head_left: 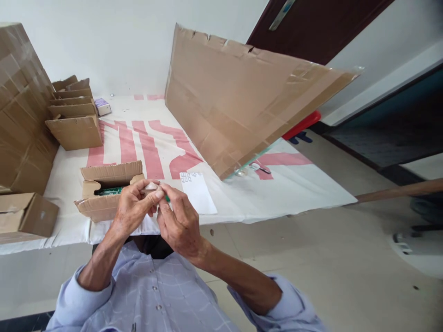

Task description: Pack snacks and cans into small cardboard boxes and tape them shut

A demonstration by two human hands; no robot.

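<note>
Close together over the table's front edge, my left hand [133, 205] and my right hand [182, 223] are both closed, fingertips meeting. Between them is a small white piece [151, 186], mostly covered by my fingers. A bit of green [168, 198] shows by my right fingertips; whether it belongs to the white piece I cannot tell. Just left of and behind my left hand stands an open cardboard box [100, 207] with green circuit boards [110, 191] inside. A white paper sheet [199, 193] with small drawn shapes lies to the right of my hands.
A large cardboard sheet [238, 106] leans over the cloth-covered table [287, 193]. At the left are a tall taped carton [24, 110], a divided cardboard box [74, 131], a small purple-white box [103, 107] and a closed carton [38, 216]. Something red [304, 123] shows behind the sheet.
</note>
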